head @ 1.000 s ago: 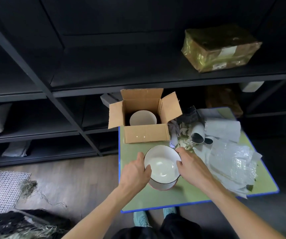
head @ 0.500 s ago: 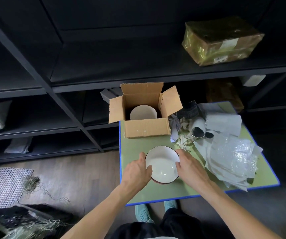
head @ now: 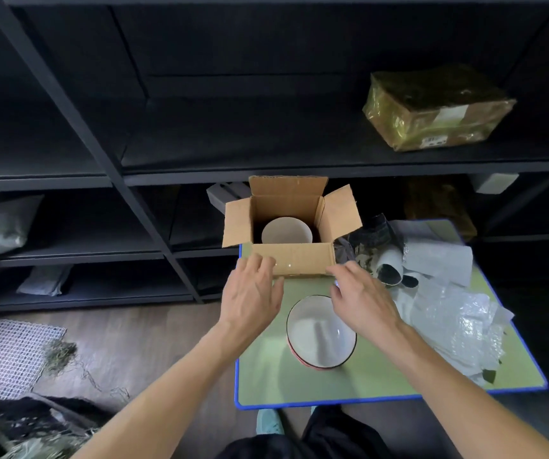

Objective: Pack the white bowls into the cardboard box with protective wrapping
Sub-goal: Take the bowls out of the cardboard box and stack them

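Two bowls — one (head: 321,332) on the table (head: 382,379), one (head: 286,230) boxed; both hands (head: 249,293) (head: 362,296) open, empty.

Taped brown parcel (head: 438,107) on dark shelf (head: 266,150); green table (head: 382,379) below.

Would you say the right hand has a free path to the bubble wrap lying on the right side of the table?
Probably yes. The right hand hovers open above the table bowl, holding nothing, and the bubble wrap lies uncovered just to its right on the green table, with nothing standing between them.
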{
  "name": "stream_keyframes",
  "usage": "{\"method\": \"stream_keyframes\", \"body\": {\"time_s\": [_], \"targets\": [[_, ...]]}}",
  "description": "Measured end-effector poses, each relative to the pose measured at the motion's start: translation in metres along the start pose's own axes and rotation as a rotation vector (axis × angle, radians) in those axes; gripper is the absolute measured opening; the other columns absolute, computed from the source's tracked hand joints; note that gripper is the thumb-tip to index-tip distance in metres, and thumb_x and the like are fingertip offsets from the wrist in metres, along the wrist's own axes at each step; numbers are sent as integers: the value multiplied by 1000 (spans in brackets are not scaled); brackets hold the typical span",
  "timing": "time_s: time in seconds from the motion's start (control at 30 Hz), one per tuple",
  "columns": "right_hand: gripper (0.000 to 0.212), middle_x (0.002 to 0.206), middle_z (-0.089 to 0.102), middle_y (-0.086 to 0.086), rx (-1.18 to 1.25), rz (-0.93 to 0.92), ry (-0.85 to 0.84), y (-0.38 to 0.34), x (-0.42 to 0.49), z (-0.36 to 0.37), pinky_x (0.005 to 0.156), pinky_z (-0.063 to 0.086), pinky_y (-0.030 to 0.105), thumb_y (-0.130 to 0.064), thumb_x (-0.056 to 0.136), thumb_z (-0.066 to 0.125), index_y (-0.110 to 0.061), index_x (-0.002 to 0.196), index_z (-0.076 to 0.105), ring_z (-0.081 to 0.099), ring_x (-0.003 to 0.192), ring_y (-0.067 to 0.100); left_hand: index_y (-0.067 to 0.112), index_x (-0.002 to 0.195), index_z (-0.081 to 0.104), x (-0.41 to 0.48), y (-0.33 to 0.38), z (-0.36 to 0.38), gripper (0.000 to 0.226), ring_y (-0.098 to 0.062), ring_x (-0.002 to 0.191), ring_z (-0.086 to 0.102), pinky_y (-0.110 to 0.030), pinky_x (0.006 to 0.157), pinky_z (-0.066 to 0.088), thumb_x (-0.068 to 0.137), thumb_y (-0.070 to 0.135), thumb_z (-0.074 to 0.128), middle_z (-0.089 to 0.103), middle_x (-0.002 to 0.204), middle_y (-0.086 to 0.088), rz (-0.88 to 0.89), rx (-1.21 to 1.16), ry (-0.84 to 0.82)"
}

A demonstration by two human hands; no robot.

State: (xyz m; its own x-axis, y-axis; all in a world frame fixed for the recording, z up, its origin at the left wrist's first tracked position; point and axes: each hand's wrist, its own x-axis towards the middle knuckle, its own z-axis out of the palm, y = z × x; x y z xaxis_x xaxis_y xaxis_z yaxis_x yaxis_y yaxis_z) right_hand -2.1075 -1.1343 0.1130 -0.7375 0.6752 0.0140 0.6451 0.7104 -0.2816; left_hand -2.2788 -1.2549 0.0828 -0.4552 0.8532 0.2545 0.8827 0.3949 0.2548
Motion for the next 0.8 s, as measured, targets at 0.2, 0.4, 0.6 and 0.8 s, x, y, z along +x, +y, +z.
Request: {"method": "stream_keyframes", "body": {"time_s": [0.2, 0.4, 0.6, 0.8], "targets": [[34, 119, 60, 4, 16, -10, -2, -12, 52, -12, 86, 43, 35, -21, 97, 51, -17, 130, 59, 55, 114, 27, 9, 117, 58, 39, -19, -3, 41, -29, 96, 56, -41, 74, 51, 93, 40, 49, 55, 112, -9, -42, 70, -37], [29, 116, 62, 7, -15, -1, -85, -13, 103, -3, 85, 52, 43, -25, 96, 51, -14, 121, 62, 58, 111, 29, 10, 125, 53, 68, -26, 14, 50, -26, 109, 54, -39, 92, 49, 95, 49, 48, 52, 122, -7, -122, 47, -104], [25, 109, 66, 16, -169, 7, -252, -15, 146, 12, 70, 42, 35, -24, 101, 47, -7, 109, 63, 63, 98, 35, 13, 115, 54, 84, -24, 22, 48, -21, 106, 53, -34, 91, 50, 96, 56, 44, 50, 122, -5, -159, 58, -74], [37, 123, 65, 18, -179, 98, -537, -24, 181, 24, 81, 49, 35, -20, 99, 47, 1, 127, 58, 63, 110, 35, 12, 127, 51, 82, -25, 26, 60, -17, 114, 51, -26, 87, 51, 94, 61, 42, 45, 133, -2, -196, 61, -56]]}}
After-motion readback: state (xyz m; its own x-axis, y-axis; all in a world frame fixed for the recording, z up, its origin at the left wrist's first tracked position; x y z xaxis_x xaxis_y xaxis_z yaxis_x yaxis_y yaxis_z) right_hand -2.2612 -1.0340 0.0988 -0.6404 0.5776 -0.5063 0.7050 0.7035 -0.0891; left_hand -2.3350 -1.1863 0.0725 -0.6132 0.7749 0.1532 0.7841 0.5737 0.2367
